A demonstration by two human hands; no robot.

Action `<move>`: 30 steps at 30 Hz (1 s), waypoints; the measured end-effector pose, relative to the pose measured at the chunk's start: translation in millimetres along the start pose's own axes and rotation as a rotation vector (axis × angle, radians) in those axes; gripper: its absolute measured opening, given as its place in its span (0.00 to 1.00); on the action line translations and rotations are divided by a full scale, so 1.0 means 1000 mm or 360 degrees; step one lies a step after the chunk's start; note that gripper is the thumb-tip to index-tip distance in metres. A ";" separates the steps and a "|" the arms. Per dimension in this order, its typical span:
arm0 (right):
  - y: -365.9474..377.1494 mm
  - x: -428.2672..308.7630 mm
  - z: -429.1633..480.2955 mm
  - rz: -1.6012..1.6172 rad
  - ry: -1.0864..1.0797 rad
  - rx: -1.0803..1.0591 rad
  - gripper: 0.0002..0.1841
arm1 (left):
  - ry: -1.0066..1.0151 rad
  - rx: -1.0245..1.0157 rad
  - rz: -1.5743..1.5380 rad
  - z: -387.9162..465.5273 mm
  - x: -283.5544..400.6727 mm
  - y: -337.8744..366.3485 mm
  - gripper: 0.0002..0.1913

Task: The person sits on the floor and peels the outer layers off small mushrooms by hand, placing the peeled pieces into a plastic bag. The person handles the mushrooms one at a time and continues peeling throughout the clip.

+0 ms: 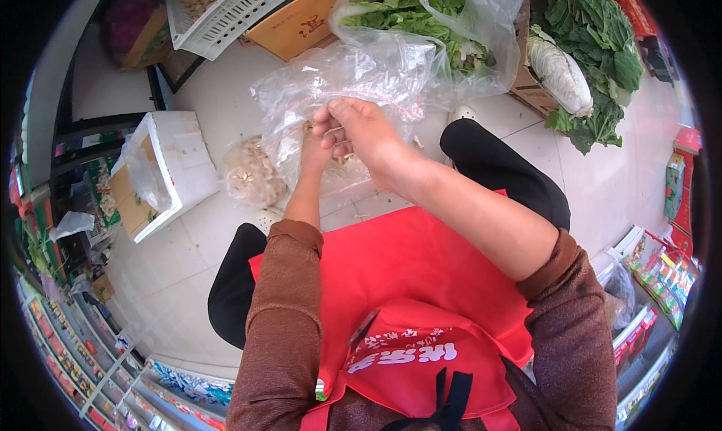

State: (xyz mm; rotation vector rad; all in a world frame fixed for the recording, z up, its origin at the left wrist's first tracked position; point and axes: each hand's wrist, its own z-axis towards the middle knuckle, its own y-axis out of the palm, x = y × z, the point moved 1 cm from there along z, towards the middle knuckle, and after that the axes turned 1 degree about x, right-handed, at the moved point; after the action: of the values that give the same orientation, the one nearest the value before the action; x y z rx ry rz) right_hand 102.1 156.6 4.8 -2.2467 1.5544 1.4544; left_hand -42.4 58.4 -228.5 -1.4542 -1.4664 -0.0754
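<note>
A large clear plastic bag (350, 70) with thin red lines lies crumpled on the floor before me, between my feet. My right hand (358, 129) is over it, fingers curled, thumb near the fingertips; whether it pinches something small is unclear. Just left of it, my left hand (317, 143) reaches down at the bag's opening, its fingers mostly hidden behind the right hand and the plastic. Pale brown pieces, perhaps mushrooms, show under the plastic below my hands. Beside the bag on the left sits a filled clear bag (254, 171) of similar pale pieces.
A white foam box (180, 160) stands left, holding cardboard and plastic. Ahead are a white plastic crate (225, 30), an orange carton (299, 22) and a clear bag of leafy greens (417, 25). A napa cabbage (558, 73) lies at right. Shelves of packaged goods (73, 352) stand lower left.
</note>
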 end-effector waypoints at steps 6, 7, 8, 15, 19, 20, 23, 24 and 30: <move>0.000 -0.003 -0.002 0.0026 -0.0015 -0.0034 0.14 | 0.0299 0.0113 -0.0090 -0.007 0.017 -0.030 0.15; 0.001 -0.004 -0.003 0.0012 -0.0030 -0.0032 0.14 | 0.0140 0.0073 0.0006 -0.010 0.019 -0.036 0.14; 0.001 -0.003 -0.005 0.0017 -0.0032 -0.0034 0.13 | -0.0015 -0.0069 -0.0083 -0.012 0.020 -0.042 0.13; 0.003 -0.002 -0.012 0.0052 -0.0024 -0.0058 0.14 | 0.0080 -0.0126 -0.0671 -0.015 0.016 -0.033 0.15; 0.000 -0.011 -0.007 0.0043 -0.0041 0.0010 0.14 | 0.0099 -0.0198 -0.0154 0.009 -0.009 0.001 0.20; -0.001 -0.013 -0.005 0.0045 -0.0058 0.0023 0.14 | 0.0335 -0.0124 0.0067 0.017 -0.013 0.010 0.20; -0.002 -0.018 0.000 0.0051 -0.0072 0.0030 0.14 | 0.0359 -0.0274 0.0614 0.035 -0.022 0.028 0.21; -0.001 -0.017 0.001 0.0049 -0.0046 0.0035 0.14 | 0.0314 -0.0274 0.0767 0.034 -0.025 0.031 0.21; 0.000 -0.011 0.001 0.0037 -0.0035 0.0011 0.15 | 0.0119 -0.0084 0.0422 0.020 -0.012 0.034 0.20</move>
State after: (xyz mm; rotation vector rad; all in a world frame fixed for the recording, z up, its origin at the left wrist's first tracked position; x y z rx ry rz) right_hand 100.4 165.2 12.0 -2.2084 1.5822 1.4725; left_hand -30.8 72.1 -265.8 -1.6593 -1.2089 -0.0045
